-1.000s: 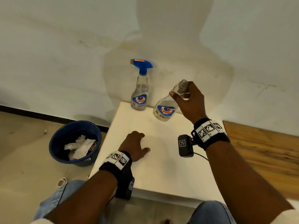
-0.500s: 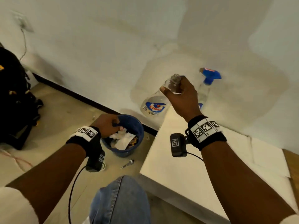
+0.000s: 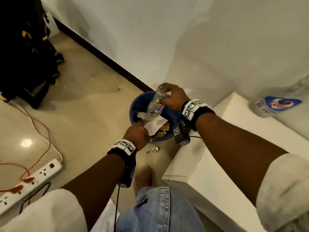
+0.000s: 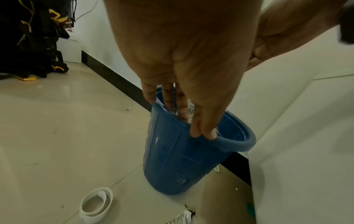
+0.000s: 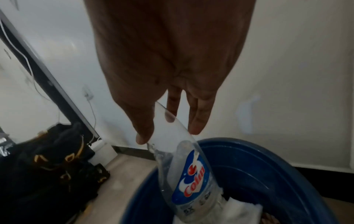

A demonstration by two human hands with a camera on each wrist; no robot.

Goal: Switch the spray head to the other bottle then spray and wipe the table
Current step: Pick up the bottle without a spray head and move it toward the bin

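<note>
My right hand grips a clear, headless Colin bottle by its neck. The bottle hangs base down, with its lower part inside a blue bin on the floor. In the right wrist view my thumb and fingers pinch the bottle above the bin. My left hand holds the bin's near rim. The left wrist view shows the fingers hooked over the rim and the bin tilted. The other bottle stands on the white table; its spray head is out of view.
White tissue and scraps lie in the bin. A foil wrapper and a white tape roll are on the floor nearby. A black bag and a power strip with cables sit to the left.
My right hand carried the headless bottle from over the table leftward and down into the bin. My left hand left the table and took hold of the bin's rim.
</note>
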